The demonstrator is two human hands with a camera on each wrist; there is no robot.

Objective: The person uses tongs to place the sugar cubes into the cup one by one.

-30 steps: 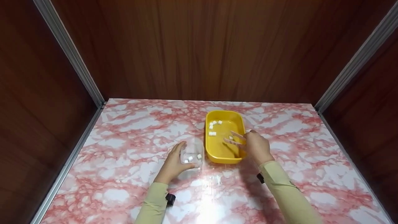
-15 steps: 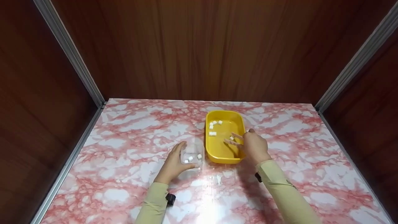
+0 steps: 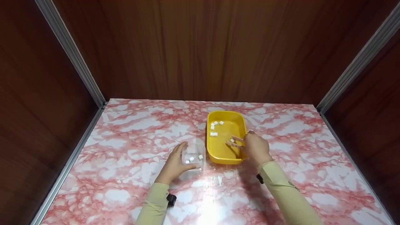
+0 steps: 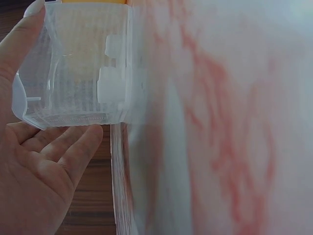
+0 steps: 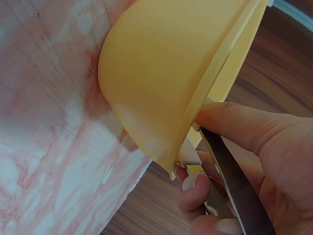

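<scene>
The right hand grips a pair of tongs, its fingers bent round the two arms, at the right wall of a yellow plastic tub, right of centre in the frame. The tong ends stand slightly apart, with a single white cube between them; whether they bear on it cannot be confirmed. More loose cubes lie in the left and upper-left part of the tub. To the tub's left, the left hand steadies a clear plastic container, its fingers spread to the container's width and curved about it; a few small cubes lie inside.

Principal risk: slippage. The cube is small and smooth-looking, so uneven or excessive closing of the tongs would probably squirt it across the tub floor.

Secondary risk: rim contact. The tongs and fingers sit very close to the tub wall, and neither hand visibly braces the tub; a knock could shift it on the marbled worktop.

Further risk: a weakly held cube, if carried leftward, could drop between the vessels. The container's walls appear thin; too firm a squeeze by the left fingers might flex them.
</scene>
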